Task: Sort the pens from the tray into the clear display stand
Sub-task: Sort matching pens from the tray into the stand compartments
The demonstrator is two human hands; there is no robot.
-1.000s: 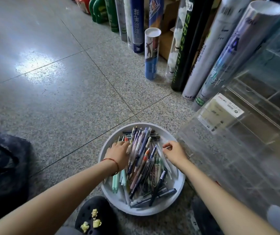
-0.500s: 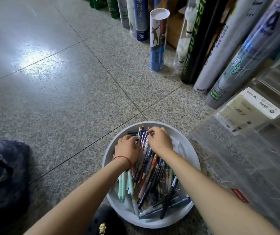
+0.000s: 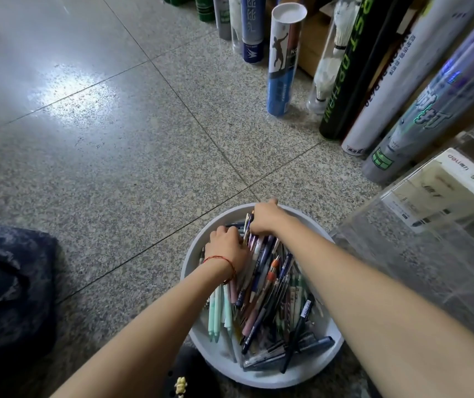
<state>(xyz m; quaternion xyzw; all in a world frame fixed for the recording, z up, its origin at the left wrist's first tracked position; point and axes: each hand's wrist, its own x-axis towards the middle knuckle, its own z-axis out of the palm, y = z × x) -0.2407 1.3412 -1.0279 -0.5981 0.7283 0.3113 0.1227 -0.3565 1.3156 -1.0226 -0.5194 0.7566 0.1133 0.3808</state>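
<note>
Right hand (image 3: pixel 267 217) farther; pens (image 3: pixel 261 294) near-to-far

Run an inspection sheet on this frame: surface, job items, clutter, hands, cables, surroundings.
Surface: speckled tiled floor, glare patch at upper left.
Job's things: round grey tray on the floor, heaped with pens; clear display stand to its right, labelled, no pens seen in the part in view.
Clutter: dark bag at left; black shoe at the tray's near edge.
Hands: left hand has fingers curled onto pens in the far half of the tray; right hand beside it, curled over pen ends by the far rim.
Cables: nothing seen.
Surroundings: shuttlecock tubes standing and leaning along the back.
</note>
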